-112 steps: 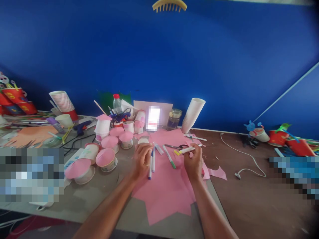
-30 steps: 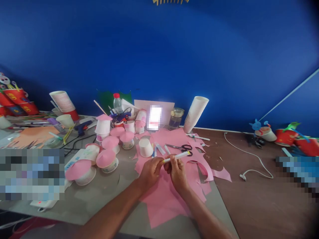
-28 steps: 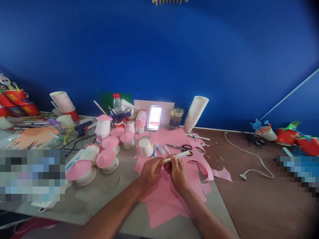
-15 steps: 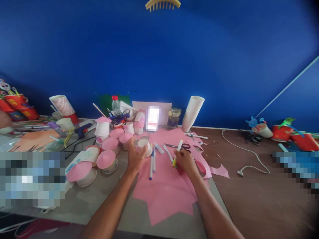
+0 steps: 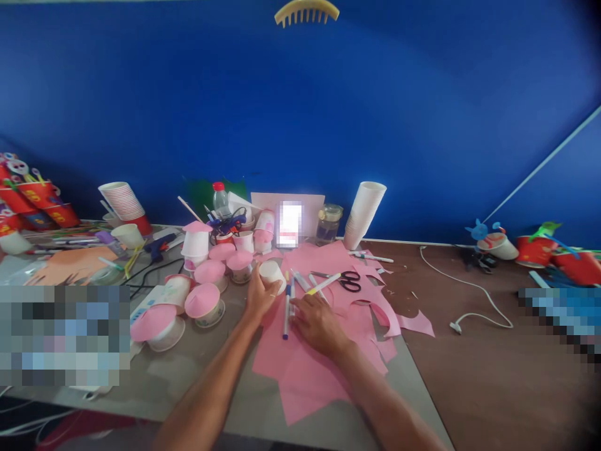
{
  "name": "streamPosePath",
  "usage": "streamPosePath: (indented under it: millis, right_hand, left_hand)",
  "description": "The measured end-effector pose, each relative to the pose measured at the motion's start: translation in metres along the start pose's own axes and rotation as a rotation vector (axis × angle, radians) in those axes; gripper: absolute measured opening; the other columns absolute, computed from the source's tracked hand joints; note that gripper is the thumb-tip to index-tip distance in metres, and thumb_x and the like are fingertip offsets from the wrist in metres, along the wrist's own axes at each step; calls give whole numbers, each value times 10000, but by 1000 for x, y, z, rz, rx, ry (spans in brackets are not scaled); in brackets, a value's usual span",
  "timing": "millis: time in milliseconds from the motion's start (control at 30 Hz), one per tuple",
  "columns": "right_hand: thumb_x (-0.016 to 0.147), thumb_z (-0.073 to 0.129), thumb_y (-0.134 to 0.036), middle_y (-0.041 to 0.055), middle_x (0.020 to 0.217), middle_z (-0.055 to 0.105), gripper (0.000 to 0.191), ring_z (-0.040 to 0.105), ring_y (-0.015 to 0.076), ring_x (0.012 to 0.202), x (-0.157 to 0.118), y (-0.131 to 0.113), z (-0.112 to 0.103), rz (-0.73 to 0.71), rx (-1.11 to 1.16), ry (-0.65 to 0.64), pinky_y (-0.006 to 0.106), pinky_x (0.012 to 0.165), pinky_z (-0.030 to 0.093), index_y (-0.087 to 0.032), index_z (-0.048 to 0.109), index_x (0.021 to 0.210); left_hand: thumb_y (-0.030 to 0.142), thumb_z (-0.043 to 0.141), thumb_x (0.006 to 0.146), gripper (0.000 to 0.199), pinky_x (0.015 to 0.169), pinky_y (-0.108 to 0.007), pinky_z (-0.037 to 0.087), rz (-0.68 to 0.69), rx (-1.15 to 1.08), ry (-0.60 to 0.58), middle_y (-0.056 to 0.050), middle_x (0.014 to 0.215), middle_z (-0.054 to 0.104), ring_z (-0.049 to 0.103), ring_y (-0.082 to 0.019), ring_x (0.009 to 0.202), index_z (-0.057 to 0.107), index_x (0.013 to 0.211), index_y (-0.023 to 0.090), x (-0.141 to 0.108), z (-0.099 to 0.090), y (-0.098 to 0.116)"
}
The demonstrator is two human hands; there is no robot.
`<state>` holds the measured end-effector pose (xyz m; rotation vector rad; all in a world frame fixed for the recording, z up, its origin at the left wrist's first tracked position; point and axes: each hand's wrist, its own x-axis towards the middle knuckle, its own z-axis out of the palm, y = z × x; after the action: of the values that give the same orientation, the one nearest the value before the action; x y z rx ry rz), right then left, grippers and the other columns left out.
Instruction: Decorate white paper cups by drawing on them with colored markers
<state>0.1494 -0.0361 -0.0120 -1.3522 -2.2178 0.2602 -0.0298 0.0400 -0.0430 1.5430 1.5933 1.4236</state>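
My left hand is closed around a small white paper cup, which is tilted with its rim at the lower right. My right hand reaches low over the pink paper, fingers apart, their tips at a grey-capped marker. Beside that marker lies a blue-capped marker. A yellow-tipped marker rests just beyond my right hand, across another pale marker. Black-handled scissors lie on the paper to the right.
Paper cups with pink cone tops stand at left. A tall stack of white cups and a glass jar stand at the back. A glue gun, a white cable and pink offcuts lie around.
My right hand has let go of the yellow-tipped marker, which now lies on the paper, and has moved left to the other markers. My left hand still holds the cup.
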Motion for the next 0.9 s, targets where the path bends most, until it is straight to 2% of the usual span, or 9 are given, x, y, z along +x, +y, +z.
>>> streamPosePath:
  millis: [100,167,333,500,633,733,833,900]
  right_hand:
    - [846,681,-308,93,984,682,315,622,281,946,0,-13,0,42,-97,-142,411,866,441,-211,685,1146]
    - [850,675,-297,78,952,679,276,614,270,927,1,-15,-3,69,-90,-186,393,848,431,-211,689,1111]
    - [816,630,-152,45,836,658,128,582,221,834,0,-8,-11,112,24,-168,334,779,411,-179,674,933]
    - [788,627,-165,64,843,642,32,577,222,812,-1,-5,-9,162,33,-144,323,736,405,-172,609,813]
    - [774,567,-110,95,908,668,181,613,241,832,-3,-2,-2,226,26,-142,331,727,410,-165,605,942]
    - [784,498,-70,108,937,696,349,641,256,863,-5,2,2,262,42,-79,328,711,422,-161,574,1112]
    - [835,511,-146,94,947,712,374,654,248,849,-6,5,-1,297,67,-31,315,686,436,-194,547,1204]
    - [837,576,-227,92,1003,714,373,659,256,883,-5,5,-4,307,59,-48,318,704,451,-217,559,1209]
  left_hand:
    - [302,728,677,714,1086,-506,385,46,6,12,-147,1306,584,541,-324,1242,466,1330,186,-1,0,0]
    - [311,725,681,696,1072,-515,392,65,-10,-4,-147,1282,591,554,-320,1211,474,1317,183,-2,0,2]
    - [355,730,702,617,966,-460,468,58,-92,-10,-118,1158,638,614,-284,1074,502,1251,192,-5,-4,16]
    - [378,720,713,586,937,-427,476,75,-140,-52,-103,1113,636,619,-258,1027,513,1226,184,-6,-7,24]
    - [381,741,698,640,931,-440,481,40,-182,-132,-109,1124,640,625,-260,1023,498,1256,183,-5,-5,20]
    - [385,755,697,623,943,-447,479,31,-217,-131,-108,1126,655,629,-259,1030,516,1240,195,-4,-4,17]
    - [362,758,710,571,956,-456,473,16,-227,-138,-105,1106,670,634,-260,1027,544,1216,203,-3,-4,15]
    - [337,754,705,557,976,-469,462,6,-220,-152,-103,1106,672,631,-267,1043,555,1206,197,-4,-4,15]
